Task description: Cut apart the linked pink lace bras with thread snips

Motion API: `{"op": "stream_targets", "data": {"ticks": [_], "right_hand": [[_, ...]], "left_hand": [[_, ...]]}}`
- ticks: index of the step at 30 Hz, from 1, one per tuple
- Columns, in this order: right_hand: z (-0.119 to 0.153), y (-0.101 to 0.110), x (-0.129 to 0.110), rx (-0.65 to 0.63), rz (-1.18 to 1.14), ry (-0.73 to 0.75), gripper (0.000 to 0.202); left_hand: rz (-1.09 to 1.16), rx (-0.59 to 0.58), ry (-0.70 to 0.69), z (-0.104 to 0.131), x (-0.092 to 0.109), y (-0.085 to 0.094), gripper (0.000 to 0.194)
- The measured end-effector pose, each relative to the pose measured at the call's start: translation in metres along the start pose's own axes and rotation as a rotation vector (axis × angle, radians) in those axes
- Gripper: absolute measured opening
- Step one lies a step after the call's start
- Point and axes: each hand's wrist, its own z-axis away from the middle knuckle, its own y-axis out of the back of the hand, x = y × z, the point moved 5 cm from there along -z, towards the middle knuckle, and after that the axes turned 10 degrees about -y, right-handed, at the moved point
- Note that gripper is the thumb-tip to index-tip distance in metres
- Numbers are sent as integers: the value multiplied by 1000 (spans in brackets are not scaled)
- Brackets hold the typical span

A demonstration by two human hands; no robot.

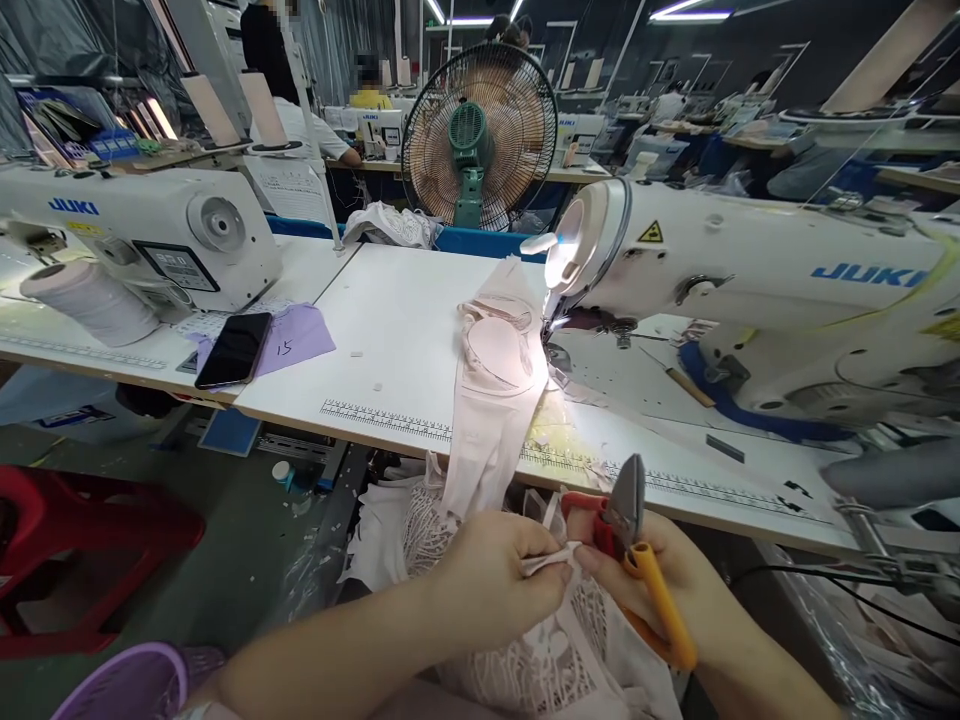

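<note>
In front of my lap, my left hand (491, 575) is closed, pinching the edge of a pale pink lace garment (544, 660) between thumb and fingers. My right hand (686, 575) is wrapped round a pair of scissors (628, 500) with red and orange handles, blades pointing up. Its thumb and fingertip also meet the garment's edge beside my left fingers. Just beyond, a pale pink garment piece with a moulded cup (491, 400) lies on the white sewing table (390, 320), one side by the needle area of the right sewing machine (720, 255), its lower end hanging over the edge.
A second sewing machine (165, 235), a thread cone (90, 300) and a phone (234, 350) on purple cloth (300, 340) are at left. A fan (480, 135) stands behind the table. A red stool (82, 550) and purple basket (127, 685) are at lower left. People sit farther back.
</note>
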Motion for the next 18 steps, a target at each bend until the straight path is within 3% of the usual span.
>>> {"op": "stream_targets", "data": {"ticks": [3, 5, 13, 16, 18], "right_hand": [[-1, 0, 1, 5, 2, 43, 21], [0, 0, 1, 12, 6, 61, 21], [-2, 0, 4, 25, 63, 57, 22], [-2, 1, 8, -45, 72, 18, 24], [1, 2, 12, -125, 99, 14, 37]], "left_hand": [[206, -55, 176, -1, 0, -2, 33], [273, -80, 220, -3, 3, -2, 39], [244, 15, 79, -6, 0, -4, 36], [230, 48, 154, -7, -2, 0, 32], [245, 59, 208, -8, -1, 4, 32]]}}
